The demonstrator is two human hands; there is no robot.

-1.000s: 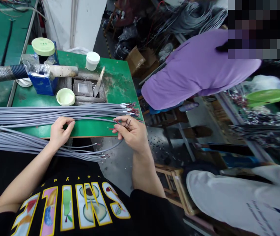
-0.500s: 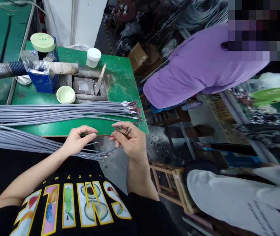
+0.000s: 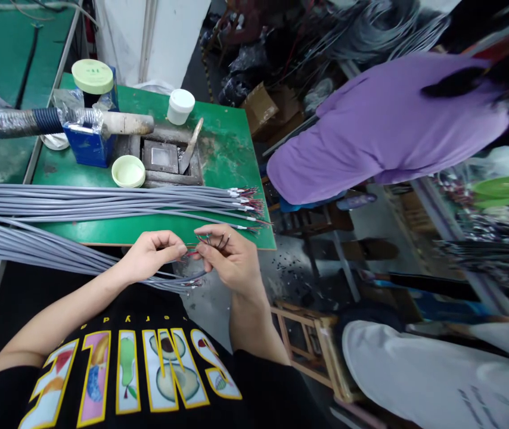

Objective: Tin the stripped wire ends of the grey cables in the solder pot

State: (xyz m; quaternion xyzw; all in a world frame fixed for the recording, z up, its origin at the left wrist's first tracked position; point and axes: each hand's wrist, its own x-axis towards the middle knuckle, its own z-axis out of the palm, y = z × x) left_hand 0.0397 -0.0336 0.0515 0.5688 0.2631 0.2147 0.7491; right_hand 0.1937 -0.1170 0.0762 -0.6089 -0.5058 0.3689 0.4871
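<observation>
Grey sheathed cable with stripped red wire tips (image 3: 191, 255) hangs just off the green bench (image 3: 115, 232), pinched between fingertips of left hand (image 3: 154, 256) and right hand (image 3: 230, 259), and any slack pinch could drop it among the loose grey cable bundle (image 3: 58, 253).

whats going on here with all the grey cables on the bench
A person at a green bench pinches the stripped, red-wired end of one grey cable between the left hand and right hand, just off the bench edge. A row of cables lies across the bench, stripped ends pointing right. Another bundle hangs below the hands. A person in purple bends over nearby.
</observation>
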